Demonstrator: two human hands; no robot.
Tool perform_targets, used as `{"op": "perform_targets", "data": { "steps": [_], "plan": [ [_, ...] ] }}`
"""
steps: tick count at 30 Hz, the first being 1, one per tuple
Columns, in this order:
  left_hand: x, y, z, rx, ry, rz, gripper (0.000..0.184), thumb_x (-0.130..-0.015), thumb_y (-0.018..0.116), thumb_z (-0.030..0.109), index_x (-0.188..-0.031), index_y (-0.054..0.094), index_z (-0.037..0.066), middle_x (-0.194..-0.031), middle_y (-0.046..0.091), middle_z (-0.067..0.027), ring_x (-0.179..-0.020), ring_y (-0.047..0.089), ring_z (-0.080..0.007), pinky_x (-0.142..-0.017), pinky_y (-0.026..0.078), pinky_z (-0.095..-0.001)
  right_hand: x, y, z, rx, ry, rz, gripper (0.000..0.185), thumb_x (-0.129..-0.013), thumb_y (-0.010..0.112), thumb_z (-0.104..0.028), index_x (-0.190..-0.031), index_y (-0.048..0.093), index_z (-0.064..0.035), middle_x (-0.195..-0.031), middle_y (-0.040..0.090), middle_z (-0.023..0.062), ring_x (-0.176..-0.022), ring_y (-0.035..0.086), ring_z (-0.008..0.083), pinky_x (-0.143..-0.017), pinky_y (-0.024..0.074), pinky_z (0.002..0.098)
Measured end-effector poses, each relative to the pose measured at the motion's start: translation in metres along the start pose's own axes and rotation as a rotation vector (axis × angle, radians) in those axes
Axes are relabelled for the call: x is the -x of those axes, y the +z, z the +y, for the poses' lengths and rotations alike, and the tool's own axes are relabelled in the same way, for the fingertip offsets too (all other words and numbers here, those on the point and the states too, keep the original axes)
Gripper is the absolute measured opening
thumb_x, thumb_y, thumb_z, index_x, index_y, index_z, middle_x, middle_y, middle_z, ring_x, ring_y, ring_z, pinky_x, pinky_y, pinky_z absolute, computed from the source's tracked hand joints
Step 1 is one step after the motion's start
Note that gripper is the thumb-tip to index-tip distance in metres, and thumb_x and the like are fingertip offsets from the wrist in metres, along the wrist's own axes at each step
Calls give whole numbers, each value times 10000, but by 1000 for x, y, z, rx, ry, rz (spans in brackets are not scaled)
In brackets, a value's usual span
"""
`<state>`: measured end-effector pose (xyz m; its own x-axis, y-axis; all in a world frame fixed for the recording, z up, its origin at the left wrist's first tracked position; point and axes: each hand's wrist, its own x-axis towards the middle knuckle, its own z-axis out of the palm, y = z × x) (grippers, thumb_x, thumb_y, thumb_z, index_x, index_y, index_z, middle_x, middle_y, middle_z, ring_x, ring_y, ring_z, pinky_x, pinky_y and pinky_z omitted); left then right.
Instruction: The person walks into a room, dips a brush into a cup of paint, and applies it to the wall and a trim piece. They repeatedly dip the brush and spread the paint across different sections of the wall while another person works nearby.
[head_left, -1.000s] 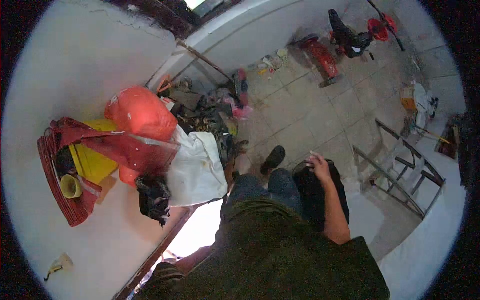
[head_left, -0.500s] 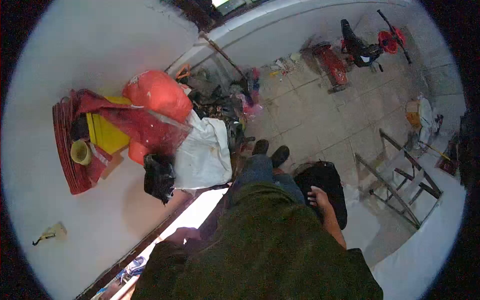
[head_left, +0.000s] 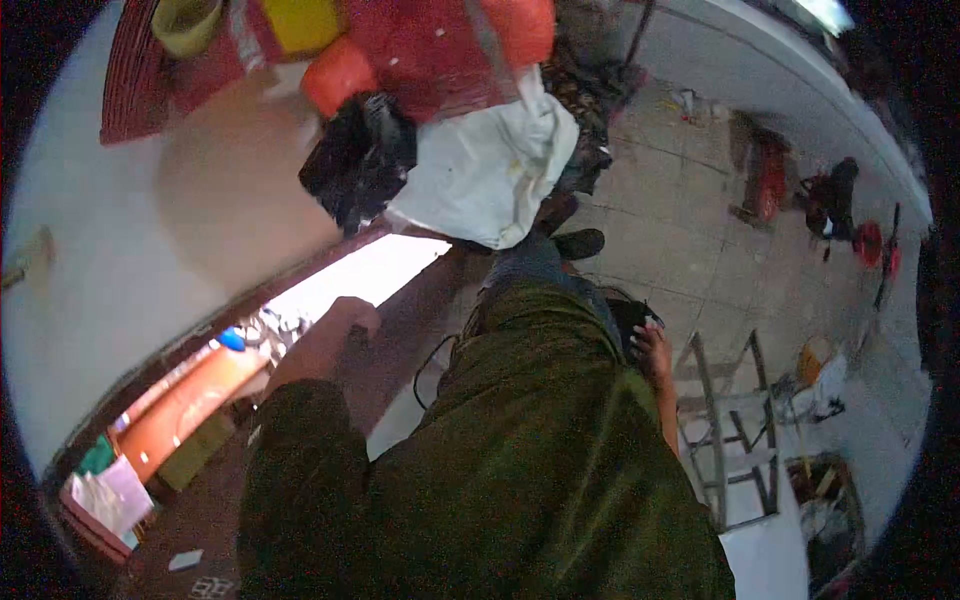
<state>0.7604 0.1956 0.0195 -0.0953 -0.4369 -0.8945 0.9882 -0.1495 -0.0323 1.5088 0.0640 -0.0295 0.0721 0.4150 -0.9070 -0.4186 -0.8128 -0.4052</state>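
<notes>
My left hand [head_left: 352, 318] is at the edge of a brown door [head_left: 425, 297], its fingers curled round that edge, partly hidden by blur. Bright light comes through the gap beside it. My right hand [head_left: 652, 347] hangs low at my right side with its fingers loosely apart. Just by it is a black bag-like object [head_left: 630, 316], mostly hidden behind my leg and hand. I cannot tell whether the fingers touch it. Ahead of my feet lies a white sack [head_left: 470, 180], with a black plastic bag [head_left: 362, 160] on its left.
Red sheeting [head_left: 430, 65] and an orange-red container [head_left: 340, 78] are heaped by the wall. A metal frame [head_left: 715, 430] stands to my right. A red-and-black ride-on toy [head_left: 830, 200] is by the far wall. Household items show through the doorway, including an orange surface [head_left: 190, 405].
The view has swung, so the heap sits higher and the metal frame nearer. More of the door and the room beyond shows. My left hand appears farther forward; my right stays low by the black object.
</notes>
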Motion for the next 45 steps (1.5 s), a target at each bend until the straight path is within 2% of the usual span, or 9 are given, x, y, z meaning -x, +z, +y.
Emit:
{"op": "perform_targets", "data": {
  "steps": [2,7,10,20,24,29,31,33,45],
  "plan": [
    [179,23,68,584,1099,857,248,-956,647,204,-904,718,-28,-814,700,-119,-772,657,-237,-728,518,-386,16,3,-27,133,22,-15,536,-1046,575,-380,-1470,482,-65,-1230,694,89,-1026,691,232,-839,547,394],
    [77,-18,95,-64,-13,863,443,-874,688,381,-1184,689,65,-1121,727,-192,-1067,706,-364,-904,575,-503,-40,-77,31,537,-294,-35,505,-1042,573,-348,-1446,486,-57,-1231,708,90,-1056,699,241,-875,542,412],
    [49,-64,136,-165,115,571,516,-937,629,372,-1356,584,74,-1249,682,-183,-1141,676,-337,-937,557,-506,20,-15,-34,-68,-42,242,370,-1029,606,-308,-1326,596,-87,-1136,721,73,-940,697,209,-791,552,385],
    [58,-130,294,56,241,433,493,-977,586,361,-1374,580,68,-1256,682,-172,-1133,673,-336,-919,550,-496,7,-84,24,-206,-69,467,300,-1003,626,-236,-1259,670,-87,-1036,735,40,-848,662,180,-697,547,395],
    [82,-195,408,43,225,452,485,-993,568,357,-1381,579,66,-1259,682,-167,-1130,672,-336,-912,548,-492,-60,-171,109,251,-375,589,290,-995,635,-285,-1210,706,-104,-1064,739,60,-896,673,194,-746,557,405],
    [88,-294,599,124,334,471,476,-1013,547,351,-1390,577,63,-1263,681,-161,-1126,670,-336,-903,545,-488,21,-252,19,-786,-152,421,280,-1008,626,-335,-1172,698,-120,-1031,728,85,-822,657,201,-728,542,372],
    [97,-339,692,223,421,492,472,-1021,538,349,-1394,576,62,-1264,681,-159,-1124,670,-336,-899,543,-486,-19,-300,61,-577,-301,476,282,-1015,612,-327,-1190,676,-115,-1050,731,80,-822,662,205,-710,539,367],
    [167,-355,809,-547,436,902,420,-1031,516,305,-1262,650,-18,-1220,687,-237,-1144,656,-373,-925,513,-471,-33,-342,79,-474,-374,517,283,-1019,605,-323,-1199,666,-113,-1060,732,77,-822,664,207,-701,537,365],
    [379,-418,1346,53,1491,1716,494,-876,802,401,-1185,618,63,-1080,700,-128,-1061,673,-251,-905,525,-381,-23,-547,64,-693,-166,457,479,-1045,552,-390,-1363,592,-34,-1224,698,78,-955,667,238,-797,542,438]
  ]
}}
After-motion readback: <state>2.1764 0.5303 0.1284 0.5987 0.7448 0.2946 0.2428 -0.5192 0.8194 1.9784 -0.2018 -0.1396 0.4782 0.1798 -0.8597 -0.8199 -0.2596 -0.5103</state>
